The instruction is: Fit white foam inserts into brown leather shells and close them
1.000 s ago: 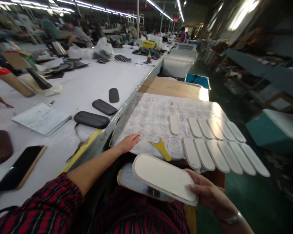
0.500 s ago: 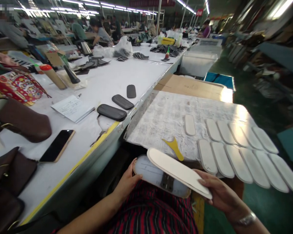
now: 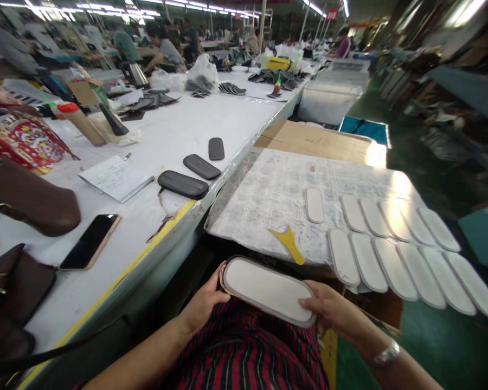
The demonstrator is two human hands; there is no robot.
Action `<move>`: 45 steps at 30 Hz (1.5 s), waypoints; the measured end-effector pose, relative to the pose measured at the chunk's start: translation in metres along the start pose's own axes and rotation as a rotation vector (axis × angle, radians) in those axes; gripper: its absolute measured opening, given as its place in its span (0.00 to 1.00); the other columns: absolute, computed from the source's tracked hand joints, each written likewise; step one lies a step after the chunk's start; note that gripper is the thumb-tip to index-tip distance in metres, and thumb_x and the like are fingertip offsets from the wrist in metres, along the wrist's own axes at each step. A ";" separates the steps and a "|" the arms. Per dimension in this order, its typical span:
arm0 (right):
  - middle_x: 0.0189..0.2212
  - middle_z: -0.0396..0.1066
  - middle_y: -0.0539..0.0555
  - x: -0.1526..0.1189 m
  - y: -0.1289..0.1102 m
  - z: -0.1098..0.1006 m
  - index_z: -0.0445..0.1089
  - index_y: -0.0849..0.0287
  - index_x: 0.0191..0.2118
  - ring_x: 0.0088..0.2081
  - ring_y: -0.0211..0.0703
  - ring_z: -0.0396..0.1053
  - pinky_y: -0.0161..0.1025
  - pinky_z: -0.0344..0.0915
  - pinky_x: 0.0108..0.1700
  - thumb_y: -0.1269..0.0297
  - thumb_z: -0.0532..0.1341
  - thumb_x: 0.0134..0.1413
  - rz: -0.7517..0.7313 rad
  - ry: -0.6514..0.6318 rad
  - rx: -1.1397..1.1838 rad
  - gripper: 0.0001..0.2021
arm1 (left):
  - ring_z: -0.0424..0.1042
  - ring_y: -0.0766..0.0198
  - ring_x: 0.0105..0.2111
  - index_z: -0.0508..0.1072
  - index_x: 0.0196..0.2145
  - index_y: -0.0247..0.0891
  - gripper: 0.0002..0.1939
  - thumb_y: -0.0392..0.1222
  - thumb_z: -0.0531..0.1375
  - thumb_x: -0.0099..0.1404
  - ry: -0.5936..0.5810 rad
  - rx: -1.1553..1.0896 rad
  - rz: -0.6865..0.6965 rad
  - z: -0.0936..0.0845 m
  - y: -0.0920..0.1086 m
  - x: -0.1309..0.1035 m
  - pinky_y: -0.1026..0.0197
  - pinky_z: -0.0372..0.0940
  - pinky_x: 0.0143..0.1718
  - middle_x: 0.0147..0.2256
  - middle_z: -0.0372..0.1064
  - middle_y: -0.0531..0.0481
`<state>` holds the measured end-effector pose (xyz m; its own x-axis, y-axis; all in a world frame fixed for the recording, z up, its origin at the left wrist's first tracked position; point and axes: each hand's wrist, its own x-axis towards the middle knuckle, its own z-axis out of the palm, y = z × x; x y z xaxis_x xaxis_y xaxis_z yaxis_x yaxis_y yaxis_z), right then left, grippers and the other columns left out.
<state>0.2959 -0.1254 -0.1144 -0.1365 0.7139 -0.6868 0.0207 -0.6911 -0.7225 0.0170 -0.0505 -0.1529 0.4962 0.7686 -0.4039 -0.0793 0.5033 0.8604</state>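
Note:
A long white oval pad lies on a dark-rimmed oval piece above my lap. My left hand grips the left end of the dark-rimmed piece, thumb on its near edge. At the other end my right hand holds the white pad, its thumb on the top face and the fingers hidden underneath. Just beyond, a yellow forked tool rests on the covered board. Two rows of white oval pads lie to the right, with a smaller white pad beside them.
On the long white table at left are several dark oval pads, a paper, a phone and a brown bag. A cardboard sheet and plastic bins stand farther back. People are in the distance.
The white pad in my right hand has come down and left onto the dark-rimmed piece, covering its bluish inside. My left hand keeps its hold.

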 end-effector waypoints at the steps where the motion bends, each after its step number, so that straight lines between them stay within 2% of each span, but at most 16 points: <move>1: 0.22 0.60 0.46 0.001 0.000 0.000 0.60 0.63 0.38 0.16 0.27 0.57 0.24 0.56 0.12 0.64 0.58 0.45 -0.002 0.004 -0.016 0.13 | 0.47 0.54 0.59 0.50 0.59 0.39 0.38 0.36 0.58 0.51 0.005 -0.020 0.001 0.001 0.000 0.001 0.51 0.41 0.61 0.58 0.51 0.48; 8: 0.22 0.59 0.46 0.008 -0.002 0.000 0.59 0.63 0.37 0.16 0.28 0.55 0.25 0.54 0.12 0.66 0.56 0.45 0.005 0.021 -0.120 0.12 | 0.59 0.59 0.53 0.59 0.53 0.39 0.26 0.42 0.57 0.57 0.255 0.164 0.022 0.012 0.001 0.009 0.57 0.50 0.58 0.53 0.61 0.50; 12: 0.20 0.58 0.45 0.008 -0.004 0.002 0.59 0.63 0.36 0.14 0.27 0.53 0.26 0.52 0.11 0.66 0.56 0.45 0.021 0.043 -0.164 0.10 | 0.58 0.62 0.54 0.58 0.54 0.38 0.25 0.40 0.54 0.59 0.260 0.248 0.041 0.013 -0.001 0.011 0.58 0.50 0.58 0.53 0.60 0.50; 17: 0.19 0.57 0.44 0.011 -0.002 0.003 0.59 0.62 0.36 0.13 0.28 0.52 0.27 0.50 0.10 0.66 0.55 0.46 0.018 0.077 -0.205 0.09 | 0.56 0.61 0.55 0.55 0.56 0.36 0.25 0.42 0.50 0.62 0.269 0.554 0.082 0.007 -0.005 0.011 0.54 0.48 0.59 0.55 0.57 0.46; 19: 0.19 0.56 0.44 0.013 -0.001 0.003 0.59 0.62 0.35 0.13 0.28 0.52 0.27 0.50 0.10 0.67 0.55 0.45 0.014 0.097 -0.239 0.09 | 0.54 0.59 0.56 0.51 0.58 0.34 0.26 0.43 0.49 0.62 0.297 0.763 0.167 0.004 -0.003 0.009 0.51 0.49 0.58 0.57 0.53 0.43; 21: 0.19 0.56 0.45 0.013 -0.001 0.003 0.59 0.63 0.34 0.13 0.28 0.53 0.27 0.50 0.11 0.68 0.55 0.45 0.000 0.124 -0.263 0.08 | 0.49 0.58 0.58 0.47 0.59 0.35 0.29 0.41 0.50 0.62 0.325 1.016 0.372 0.003 0.003 0.006 0.49 0.48 0.59 0.59 0.48 0.42; 23: 0.19 0.57 0.45 0.011 -0.002 0.005 0.59 0.63 0.33 0.13 0.28 0.54 0.27 0.50 0.11 0.69 0.55 0.44 -0.011 0.153 -0.278 0.07 | 0.46 0.58 0.59 0.46 0.59 0.39 0.29 0.37 0.51 0.62 0.255 1.218 0.644 0.008 0.009 0.003 0.49 0.48 0.59 0.59 0.47 0.44; 26: 0.20 0.59 0.46 0.009 -0.006 0.008 0.60 0.63 0.32 0.14 0.29 0.55 0.27 0.50 0.11 0.71 0.55 0.43 -0.029 0.194 -0.325 0.07 | 0.51 0.59 0.56 0.47 0.59 0.42 0.28 0.35 0.51 0.63 -0.114 1.374 0.901 0.028 0.015 0.002 0.53 0.52 0.57 0.55 0.54 0.45; 28: 0.19 0.59 0.46 0.009 -0.009 0.008 0.60 0.63 0.32 0.13 0.29 0.55 0.27 0.51 0.11 0.73 0.55 0.41 -0.029 0.219 -0.359 0.07 | 0.56 0.58 0.52 0.47 0.59 0.41 0.30 0.42 0.53 0.62 -0.355 1.459 0.884 0.047 0.015 0.005 0.53 0.56 0.53 0.53 0.58 0.45; 30: 0.20 0.60 0.46 0.006 -0.010 0.006 0.60 0.63 0.33 0.14 0.30 0.56 0.27 0.53 0.11 0.72 0.57 0.41 -0.018 0.208 -0.312 0.09 | 0.59 0.55 0.48 0.47 0.60 0.41 0.35 0.51 0.56 0.59 -0.478 1.556 0.778 0.064 0.014 0.010 0.52 0.59 0.49 0.50 0.61 0.45; 32: 0.23 0.63 0.49 -0.001 -0.010 0.000 0.61 0.62 0.37 0.18 0.33 0.62 0.28 0.58 0.13 0.67 0.59 0.44 -0.004 0.091 -0.111 0.12 | 0.60 0.54 0.46 0.46 0.60 0.44 0.40 0.55 0.58 0.55 -0.514 1.640 0.695 0.076 0.012 0.015 0.50 0.59 0.45 0.49 0.62 0.45; 36: 0.41 0.66 0.59 -0.032 -0.006 -0.015 0.59 0.59 0.47 0.38 0.45 0.69 0.34 0.68 0.23 0.52 0.56 0.51 -0.039 -0.169 0.354 0.21 | 0.58 0.51 0.45 0.47 0.59 0.51 0.41 0.58 0.60 0.51 -0.535 1.774 0.665 0.086 0.009 0.023 0.48 0.58 0.41 0.50 0.60 0.46; 38: 0.48 0.62 0.63 -0.047 -0.004 -0.018 0.58 0.59 0.48 0.44 0.50 0.67 0.35 0.69 0.23 0.50 0.56 0.51 -0.062 -0.086 0.382 0.23 | 0.58 0.51 0.45 0.48 0.58 0.52 0.41 0.59 0.60 0.50 -0.547 1.823 0.659 0.088 0.008 0.024 0.49 0.58 0.41 0.50 0.59 0.46; 40: 0.51 0.58 0.65 -0.057 -0.003 -0.019 0.57 0.60 0.49 0.46 0.52 0.66 0.34 0.70 0.22 0.51 0.58 0.49 -0.083 0.129 0.313 0.24 | 0.57 0.51 0.45 0.49 0.58 0.52 0.42 0.60 0.60 0.49 -0.556 1.863 0.647 0.090 0.006 0.023 0.49 0.57 0.40 0.51 0.58 0.45; 43: 0.49 0.61 0.64 -0.059 0.001 -0.017 0.55 0.58 0.48 0.40 0.49 0.69 0.33 0.69 0.20 0.53 0.57 0.50 -0.145 0.446 0.219 0.22 | 0.57 0.51 0.45 0.49 0.58 0.50 0.42 0.60 0.60 0.49 -0.524 1.912 0.630 0.095 0.002 0.021 0.50 0.57 0.39 0.51 0.57 0.44; 45: 0.43 0.65 0.61 -0.055 0.008 -0.016 0.56 0.59 0.45 0.33 0.44 0.71 0.31 0.67 0.18 0.54 0.56 0.52 -0.146 0.506 0.200 0.19 | 0.56 0.51 0.45 0.50 0.58 0.50 0.39 0.58 0.60 0.51 -0.475 1.924 0.639 0.099 -0.001 0.018 0.50 0.57 0.38 0.51 0.57 0.44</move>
<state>0.3192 -0.1681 -0.0838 0.3695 0.7350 -0.5686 -0.1573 -0.5536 -0.8178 0.1118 -0.0758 -0.1302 0.9290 0.3324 -0.1627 0.3504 -0.9315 0.0980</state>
